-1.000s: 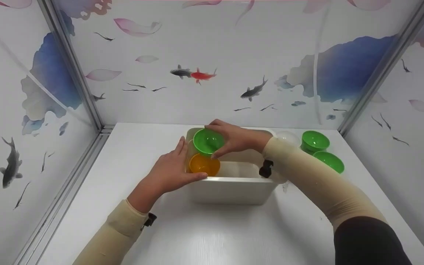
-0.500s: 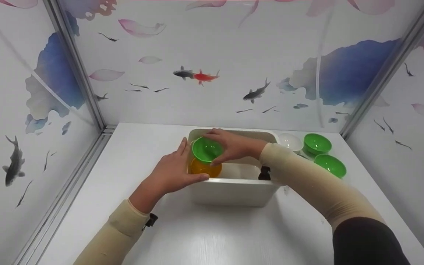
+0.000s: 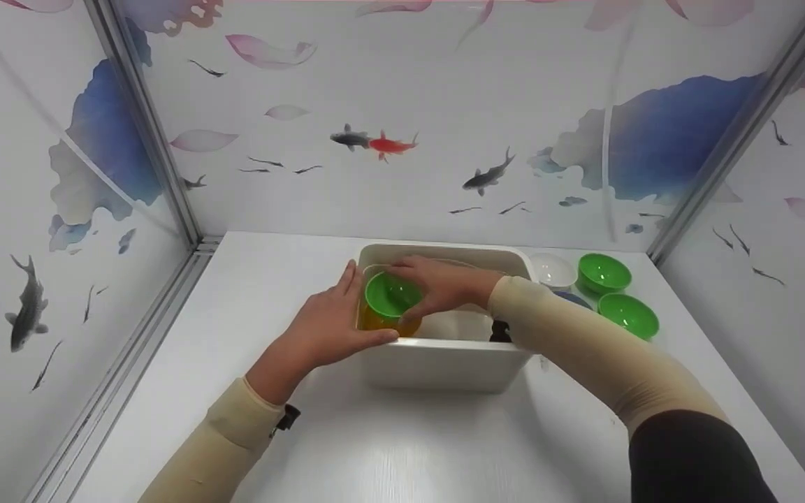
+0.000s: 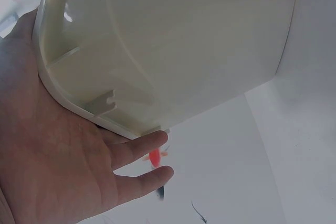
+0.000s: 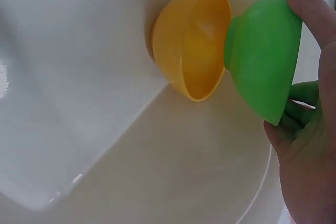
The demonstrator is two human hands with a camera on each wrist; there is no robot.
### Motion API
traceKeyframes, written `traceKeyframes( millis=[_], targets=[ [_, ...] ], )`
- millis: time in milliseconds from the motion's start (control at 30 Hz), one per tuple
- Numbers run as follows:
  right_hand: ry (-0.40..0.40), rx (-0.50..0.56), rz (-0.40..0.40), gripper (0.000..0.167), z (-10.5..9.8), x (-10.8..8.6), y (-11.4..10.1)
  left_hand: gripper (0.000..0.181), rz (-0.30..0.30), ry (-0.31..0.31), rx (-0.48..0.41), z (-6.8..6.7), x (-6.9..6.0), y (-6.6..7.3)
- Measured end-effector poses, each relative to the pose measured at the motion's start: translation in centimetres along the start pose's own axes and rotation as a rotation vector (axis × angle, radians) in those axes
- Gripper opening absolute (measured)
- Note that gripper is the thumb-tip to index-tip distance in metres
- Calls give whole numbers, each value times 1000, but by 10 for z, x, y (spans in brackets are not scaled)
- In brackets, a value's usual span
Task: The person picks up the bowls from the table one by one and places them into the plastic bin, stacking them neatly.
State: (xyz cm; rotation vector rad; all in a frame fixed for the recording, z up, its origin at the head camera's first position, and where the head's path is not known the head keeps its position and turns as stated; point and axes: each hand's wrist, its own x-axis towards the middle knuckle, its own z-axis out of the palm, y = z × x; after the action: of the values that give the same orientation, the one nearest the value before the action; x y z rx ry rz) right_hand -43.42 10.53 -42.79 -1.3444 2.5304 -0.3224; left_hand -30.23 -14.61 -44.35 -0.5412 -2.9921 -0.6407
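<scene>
along the left end of a pale tub (image 3: 444, 367) on the table (image 3: 381, 447), i am holding a green bowl (image 3: 392, 297) with my right grip (image 3: 448, 283), the bare thumb and fingers clasping its rim from opposite sides. the right wrist camera is showing me an orange bowl (image 5: 194, 45) sitting on the tub's floor with its mouth facing up, and the held one is hanging right over that mouth, its foot close to the orange rim; whether the two are touching i cannot tell. my left grip (image 3: 325, 328) is lying unclenched, its straight fingers extending along the tub's left side while the thumb is resting on the near rim. from the left wrist camera i am seeing the tub's outer wall next to the palm. to the right of the tub, a white bowl (image 3: 554, 271) is standing just beside it, a second green bowl (image 3: 604, 272) is sitting to the right of that, and a third green bowl (image 3: 628, 316) is resting nearer to me. a blue thing (image 3: 573, 299) is showing above the right sleeve (image 3: 584, 342), mostly hidden. behind everything, a wall panel (image 3: 388, 188) is displaying printed fish.
</scene>
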Motion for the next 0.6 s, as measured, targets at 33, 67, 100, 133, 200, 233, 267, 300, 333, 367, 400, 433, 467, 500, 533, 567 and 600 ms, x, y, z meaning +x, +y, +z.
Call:
traceKeyframes(
  millis=[33,67,100,133,200,233,267,300,333,367,400,433,467,500,533,567,600],
  targets=[
    [-6,-2,8,109,2,1,1,139,-2,0,-1,0,0,0],
    [-10,-2,15,109,4,2,2,140,-3,1,-1,0,0,0],
    [-13,-6,17,109,5,3,2,140,-3,4,-1,0,0,0],
    [-15,-6,18,109,7,4,3,140,-3,7,-1,0,0,0],
    [-21,-3,27,109,10,6,4,140,-2,11,-3,0,-1,1],
    [-27,-1,33,109,11,6,4,140,-4,12,-5,0,-1,1],
    [-33,-2,34,110,11,7,4,140,-6,12,-5,1,-1,1],
    [-40,-4,34,110,12,8,3,139,-9,12,-6,0,-1,1],
    [-45,-4,33,110,12,8,3,139,-10,12,-7,0,-2,1],
    [-49,-6,35,110,12,9,3,139,-12,12,-6,0,-2,1],
    [-53,-9,35,110,13,9,3,139,-13,12,-4,0,-2,2],
    [-55,-10,31,110,13,10,4,138,-13,12,-4,0,-1,2],
    [-55,-12,27,110,13,10,4,138,-13,10,-3,0,-1,2],
    [-57,-11,23,109,14,11,5,139,-13,8,-4,-1,-1,2],
    [-58,-9,18,109,14,11,5,139,-13,5,-4,-1,-1,2],
    [-64,-9,15,109,14,12,5,139,-14,2,-5,-1,-1,2],
    [-69,-12,10,109,14,12,5,139,-14,0,-7,-1,-1,2]
  ],
)
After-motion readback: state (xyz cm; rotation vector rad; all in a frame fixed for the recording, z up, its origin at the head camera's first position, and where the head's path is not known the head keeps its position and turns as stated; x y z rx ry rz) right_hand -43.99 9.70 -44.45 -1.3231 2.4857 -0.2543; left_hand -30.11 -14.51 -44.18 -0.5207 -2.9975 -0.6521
